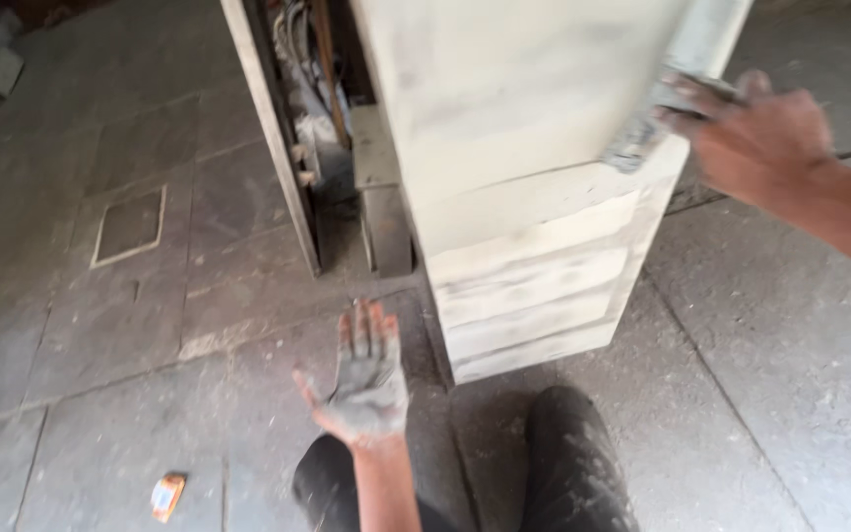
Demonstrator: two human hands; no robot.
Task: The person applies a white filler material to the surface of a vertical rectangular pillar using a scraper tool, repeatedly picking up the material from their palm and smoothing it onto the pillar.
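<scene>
My right hand (760, 133) is raised at the upper right, gripping a grey, putty-smeared scraper blade (642, 133) pressed against the edge of a pale, putty-coated wooden column (524, 197). The column has stepped mouldings near its base. My left hand (366, 379) hangs open in front of my knees, palm up and coated in grey putty, fingers apart, holding nothing. It is left of the column's base and does not touch it.
My dark trouser legs (563, 463) are at the bottom. Grey stone floor tiles (110, 325) spread left, with a square inset cover (130, 225). A small orange packet (166, 495) lies at lower left. A wooden frame with cables (293, 118) stands behind the column.
</scene>
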